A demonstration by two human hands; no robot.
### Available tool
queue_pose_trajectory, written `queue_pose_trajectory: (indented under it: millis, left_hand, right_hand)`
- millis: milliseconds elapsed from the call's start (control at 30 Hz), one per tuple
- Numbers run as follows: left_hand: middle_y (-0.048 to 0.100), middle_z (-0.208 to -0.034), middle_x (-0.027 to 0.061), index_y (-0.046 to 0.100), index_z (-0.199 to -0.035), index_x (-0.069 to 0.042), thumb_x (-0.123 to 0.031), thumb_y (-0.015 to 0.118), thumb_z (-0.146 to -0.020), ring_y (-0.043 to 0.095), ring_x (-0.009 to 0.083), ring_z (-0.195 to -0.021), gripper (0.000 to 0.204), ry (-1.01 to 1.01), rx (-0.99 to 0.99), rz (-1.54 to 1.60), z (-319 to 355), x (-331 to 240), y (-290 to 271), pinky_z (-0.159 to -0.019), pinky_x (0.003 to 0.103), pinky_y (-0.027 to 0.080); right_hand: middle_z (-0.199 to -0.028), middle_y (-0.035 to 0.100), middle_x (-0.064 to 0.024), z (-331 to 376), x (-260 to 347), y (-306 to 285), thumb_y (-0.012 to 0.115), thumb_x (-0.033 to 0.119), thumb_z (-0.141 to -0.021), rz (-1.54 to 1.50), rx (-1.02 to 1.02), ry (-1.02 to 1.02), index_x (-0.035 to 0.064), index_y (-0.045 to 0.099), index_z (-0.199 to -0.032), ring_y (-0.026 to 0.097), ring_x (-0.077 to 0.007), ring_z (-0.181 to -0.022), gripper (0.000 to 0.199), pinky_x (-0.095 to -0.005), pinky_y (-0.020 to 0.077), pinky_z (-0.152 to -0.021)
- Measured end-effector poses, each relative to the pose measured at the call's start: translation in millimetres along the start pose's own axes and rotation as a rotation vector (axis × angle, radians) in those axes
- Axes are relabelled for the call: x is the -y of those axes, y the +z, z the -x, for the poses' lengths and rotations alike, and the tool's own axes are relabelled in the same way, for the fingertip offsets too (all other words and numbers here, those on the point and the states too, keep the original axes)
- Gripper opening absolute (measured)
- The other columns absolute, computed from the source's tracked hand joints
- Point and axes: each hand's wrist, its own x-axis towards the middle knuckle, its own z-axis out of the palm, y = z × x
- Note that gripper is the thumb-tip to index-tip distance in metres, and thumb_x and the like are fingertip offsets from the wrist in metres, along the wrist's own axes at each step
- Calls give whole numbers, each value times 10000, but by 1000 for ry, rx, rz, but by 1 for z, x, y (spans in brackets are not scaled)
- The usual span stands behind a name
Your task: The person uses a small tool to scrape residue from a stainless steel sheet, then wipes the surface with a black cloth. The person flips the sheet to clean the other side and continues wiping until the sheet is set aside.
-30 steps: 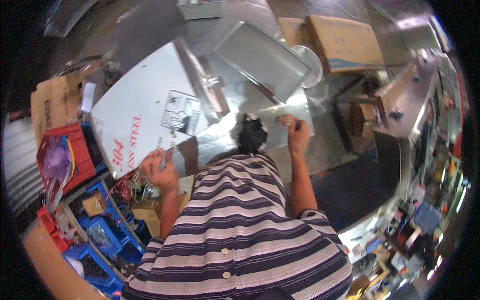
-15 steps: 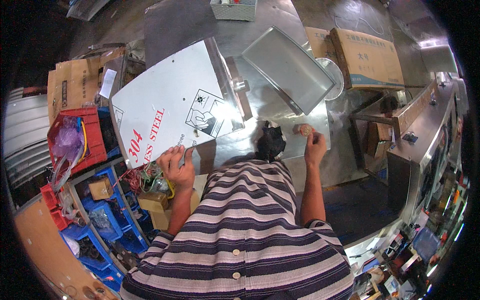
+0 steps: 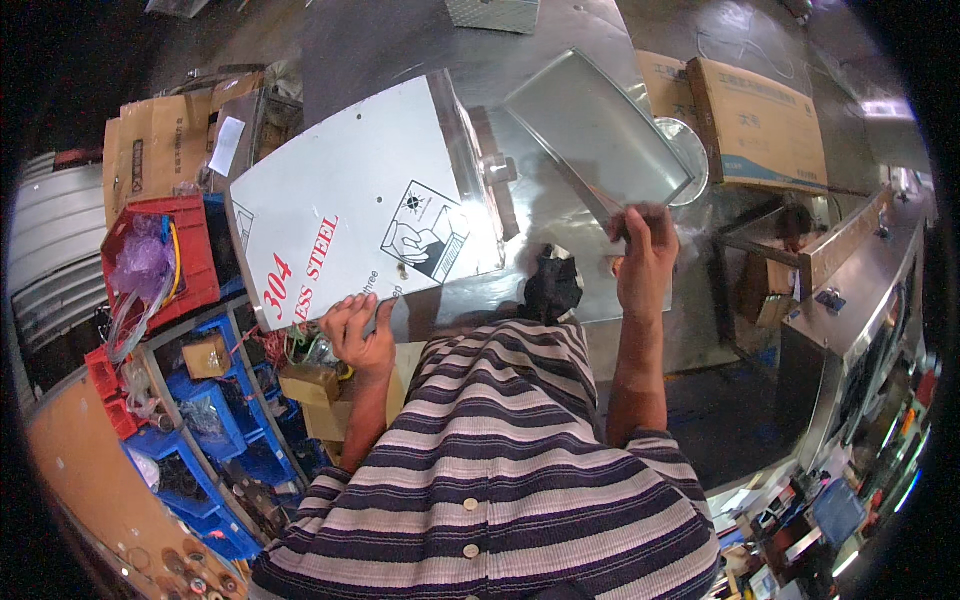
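Note:
A white-filmed steel box [image 3: 340, 190] with red lettering and a hand pictogram lies tilted on the steel table. My left hand [image 3: 362, 338] is closed over its near edge, fingers on top. To the right, my right hand [image 3: 648, 262] is raised at the near corner of a shallow steel tray [image 3: 610, 130]. Its fingers are bent together and slightly blurred; what they hold, if anything, cannot be made out. A small round orange-brown piece [image 3: 616, 266] peeks out beside this hand, mostly hidden. Between both hands sits a crumpled black thing [image 3: 552, 285].
A round metal disc [image 3: 690, 160] sticks out beside the tray. Cardboard boxes [image 3: 765, 125] stand beyond the right edge. At left are a red bin [image 3: 195, 260] with purple plastic, blue bins [image 3: 215, 420] and more cardboard [image 3: 150, 160]. A metal cabinet [image 3: 850, 290] stands at far right.
My right hand has moved up and away from me toward the tray; the small round piece earlier at its fingertips is now mostly behind it. My left hand stays on the box's edge.

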Motion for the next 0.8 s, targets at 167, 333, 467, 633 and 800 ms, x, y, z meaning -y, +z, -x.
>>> queue_pose_trajectory:
  millis: [167, 333, 467, 633, 800]
  left_hand:
    - [647, -971, 36, 777, -972, -77, -90, 931, -738, 628, 280, -992, 280, -35, 36, -31, -5, -7, -5, -956, 456, 503]
    - [661, -973, 46, 785, -970, -67, -77, 936, -717, 625, 282, -996, 295, -88, 27, -13, 1, -11, -5, -963, 465, 503]
    - [681, -975, 45, 793, -959, -64, -84, 940, -708, 619, 277, -1021, 292, -101, 43, -40, -1, -16, -9, -970, 464, 501]
    - [680, -982, 44, 792, -956, -60, -85, 944, -700, 606, 281, -1037, 298, -137, 78, -59, 0, -17, -10, -963, 464, 507]
    - [667, -991, 37, 785, -954, -64, -75, 942, -697, 594, 281, -1046, 301, -138, 72, -49, 4, -16, -10, -964, 459, 507]
  right_hand:
    - [-1023, 702, -125, -46, 10, 57, 618, 87, -1006, -122, 275, -65, -11, 643, -1046, 669, -196, -942, 109, -318, 529, -850]
    - [-1074, 724, -102, -72, 21, 112, 646, 11, -971, -58, 380, -102, -17, 649, -1046, 670, -156, -1000, 80, -297, 510, -931]
    - [-1046, 729, -92, -90, 20, 138, 652, 19, -963, 72, 439, -188, -22, 653, -1070, 674, -142, -961, 115, -294, 521, -909]
    - [-1006, 719, -75, -99, 17, 146, 659, 22, -953, 127, 472, -191, -12, 643, -1067, 666, -130, -905, 119, -290, 532, -852]
    - [-979, 711, -69, -102, 8, 147, 667, 18, -939, 185, 482, -254, -3, 638, -1078, 663, -129, -899, 143, -287, 529, -849]
